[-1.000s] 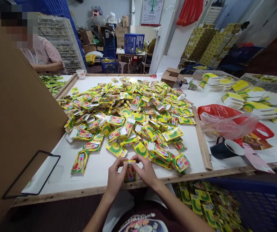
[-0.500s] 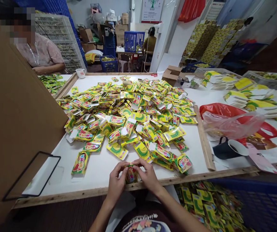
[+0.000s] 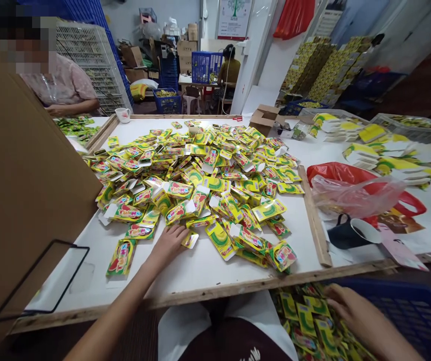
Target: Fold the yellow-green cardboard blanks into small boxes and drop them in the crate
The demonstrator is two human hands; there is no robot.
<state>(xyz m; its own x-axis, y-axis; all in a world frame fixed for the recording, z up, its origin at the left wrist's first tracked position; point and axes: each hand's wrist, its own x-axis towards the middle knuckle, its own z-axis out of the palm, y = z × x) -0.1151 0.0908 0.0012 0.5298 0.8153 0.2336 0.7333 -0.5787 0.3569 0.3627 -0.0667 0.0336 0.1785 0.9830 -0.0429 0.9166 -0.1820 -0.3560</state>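
Observation:
Many small yellow and green boxes (image 3: 210, 184) lie heaped on the white table (image 3: 215, 278), several with white flaps raised. My left hand (image 3: 169, 243) rests on a yellow box (image 3: 190, 239) at the heap's front edge, fingers spread over it. My right hand (image 3: 341, 301) is over the blue basket (image 3: 407, 306) below the table's front edge, above the boxes in it (image 3: 313, 321); its fingers are partly blurred, and nothing shows in them. One box (image 3: 121, 257) lies apart at the front left.
A large cardboard box (image 3: 38, 190) and a black wire frame (image 3: 55, 281) stand at the left. To the right are a wooden strip (image 3: 315, 215), red bag (image 3: 336, 173) and dark mug (image 3: 351, 232). A person (image 3: 68, 85) sits at the far left.
Both hands have parted from the small box they held at the table's front edge. The left moved forward to the heap, the right went over the basket. That box is gone from the edge.

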